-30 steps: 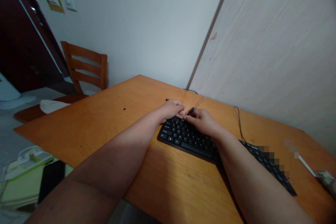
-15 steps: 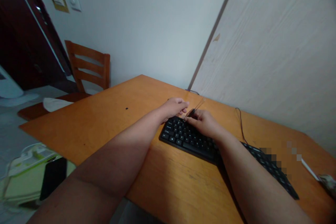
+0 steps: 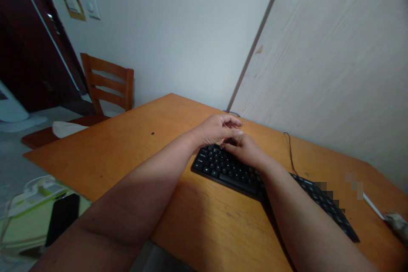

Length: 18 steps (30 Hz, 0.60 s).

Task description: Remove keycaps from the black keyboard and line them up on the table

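Note:
A black keyboard [image 3: 229, 174] lies on the wooden table, its middle hidden beneath my right forearm. At its upper left, my right hand [image 3: 247, 149] is closed on a wire keycap puller [image 3: 227, 140], whose dark handle is mostly covered by fingers. My left hand [image 3: 215, 129] reaches across just above it, thumb and curved fingers apart, near the puller's wire end. Whether those fingers touch the wires I cannot tell. A small black piece [image 3: 152, 133], perhaps a keycap, rests on the table to the left.
A thin cable [image 3: 290, 148] runs behind the keyboard. Part of the table's right side is pixelated, with a white stick-like thing [image 3: 372, 206] beside it. A wooden chair [image 3: 108, 80] stands back left. A black phone-like slab [image 3: 63, 216] lies lower left.
My left hand has moved right and over the puller, opening its fingers and hiding most of the wires. The right hand has stayed at the same part of the keyboard.

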### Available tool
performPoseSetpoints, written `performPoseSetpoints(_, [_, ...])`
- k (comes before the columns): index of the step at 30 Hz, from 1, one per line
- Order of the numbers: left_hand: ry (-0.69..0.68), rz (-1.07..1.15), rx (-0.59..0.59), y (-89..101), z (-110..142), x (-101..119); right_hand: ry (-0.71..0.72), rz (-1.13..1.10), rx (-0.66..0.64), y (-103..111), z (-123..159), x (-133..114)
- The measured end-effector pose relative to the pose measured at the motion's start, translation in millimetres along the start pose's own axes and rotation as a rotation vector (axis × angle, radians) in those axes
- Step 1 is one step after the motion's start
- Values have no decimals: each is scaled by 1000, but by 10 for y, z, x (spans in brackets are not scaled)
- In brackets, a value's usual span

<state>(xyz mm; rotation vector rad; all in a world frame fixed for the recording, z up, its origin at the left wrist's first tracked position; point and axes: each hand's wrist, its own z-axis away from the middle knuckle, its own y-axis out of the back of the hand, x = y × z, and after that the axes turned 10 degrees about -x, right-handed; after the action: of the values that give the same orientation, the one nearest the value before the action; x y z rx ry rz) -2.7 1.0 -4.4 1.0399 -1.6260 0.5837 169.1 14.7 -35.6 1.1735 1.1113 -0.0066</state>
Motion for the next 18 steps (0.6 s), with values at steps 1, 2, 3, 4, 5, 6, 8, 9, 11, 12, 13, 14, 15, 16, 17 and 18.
performPoseSetpoints(1, [4,-8,-1,3,-5,-4,5,7,7,0,0,-6])
performPoseSetpoints(2, [7,-10,-4,5,-7,-6,11,24,20,0,0,-14])
performPoseSetpoints(3, [7,-8,-8,4,-9,-7,12,33,27,0,1,-21])
performPoseSetpoints(4, [6,-3,-12,3,-8,-7,12,36,29,-1,1,-27])
performPoseSetpoints(5, [1,3,-17,1,-7,-5,11,36,28,0,1,-32])
performPoseSetpoints(6, [-9,8,-20,-2,-5,-3,10,37,26,2,2,-36])
performPoseSetpoints(8, [-19,15,-27,-6,5,8,10,37,27,11,6,-41])
performPoseSetpoints(9, [-18,21,-30,-8,12,17,8,35,31,18,10,-43])
performPoseSetpoints(11, [-10,36,-36,-13,28,39,-1,28,37,38,19,-48])
performPoseSetpoints(12, [-7,45,-38,-15,35,50,-7,22,34,49,25,-53])
performPoseSetpoints(13, [-7,52,-41,-18,41,60,-10,15,30,60,30,-58])
performPoseSetpoints(14, [-8,57,-41,-22,45,67,-9,5,25,71,35,-64])
performPoseSetpoints(15, [-7,56,-40,-26,47,74,-5,-4,22,80,40,-72])
performPoseSetpoints(16, [-2,51,-39,-31,48,79,1,-12,20,87,44,-80])
performPoseSetpoints(17, [6,44,-39,-36,48,84,5,-17,18,94,48,-88])
performPoseSetpoints(18, [17,36,-39,-41,49,89,4,-18,19,99,52,-97])
